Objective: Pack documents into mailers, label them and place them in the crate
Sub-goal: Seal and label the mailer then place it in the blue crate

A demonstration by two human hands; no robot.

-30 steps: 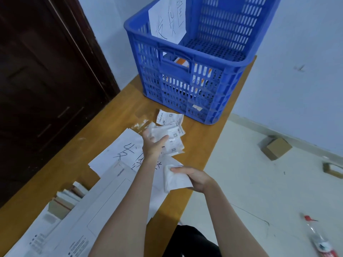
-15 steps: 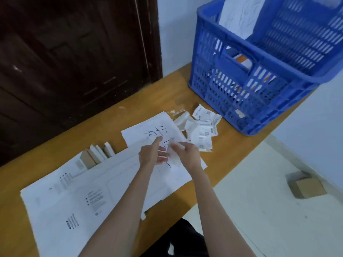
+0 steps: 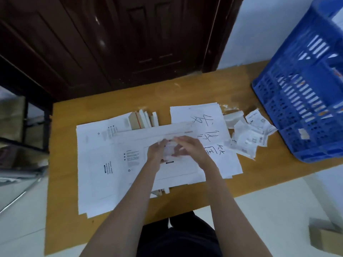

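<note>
Over the white mailer (image 3: 167,171) on the table (image 3: 115,101), left hand (image 3: 157,151) and right hand (image 3: 189,147) together, both pinching a small label (image 3: 169,148)

The small white label (image 3: 169,150) between the left hand (image 3: 157,152) and right hand (image 3: 189,148) is smeared by motion, so the grip of each hand on it cannot be made out; both seem to pinch it. The blue crate (image 3: 304,101) at the bench's (image 3: 70,184) right end is cut off by the picture's edge. Print on the crumpled label backings (image 3: 249,137) beside it is too small to read.
</note>
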